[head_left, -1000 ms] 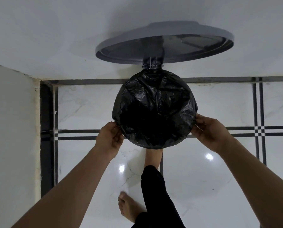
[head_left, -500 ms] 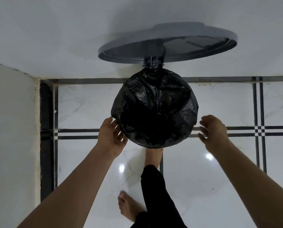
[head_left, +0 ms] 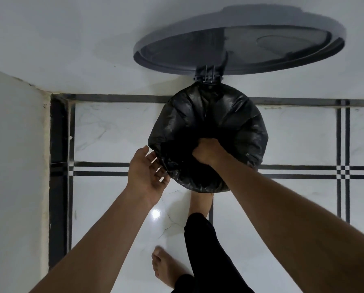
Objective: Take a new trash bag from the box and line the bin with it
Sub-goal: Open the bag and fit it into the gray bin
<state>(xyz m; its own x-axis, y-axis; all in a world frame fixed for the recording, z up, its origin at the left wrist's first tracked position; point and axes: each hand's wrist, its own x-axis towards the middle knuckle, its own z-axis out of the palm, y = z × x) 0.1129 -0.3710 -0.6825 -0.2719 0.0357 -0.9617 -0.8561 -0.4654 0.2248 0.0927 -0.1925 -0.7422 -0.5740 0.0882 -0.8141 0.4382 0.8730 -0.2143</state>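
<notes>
I look straight down on the round bin, whose rim and walls are hidden under a black trash bag (head_left: pixel 229 123) draped over the opening. The grey lid (head_left: pixel 198 49) stands open against the back wall. My right hand (head_left: pixel 206 153) is sunk into the middle of the bag, fingers curled into the plastic. At the bag's left edge my left hand (head_left: pixel 147 172) has spread fingers, the fingertips touching the plastic. No bag box is in view.
A white wall (head_left: pixel 14 166) runs along the left, and the bin stands near the corner. One bare foot (head_left: pixel 200 201) reaches under the bin's front; the other foot (head_left: pixel 164 265) rests on the glossy white tiled floor (head_left: pixel 293 208).
My right hand left the bin's right rim and moved into the centre of the bag, closing there. My left hand let go of the left rim and opened.
</notes>
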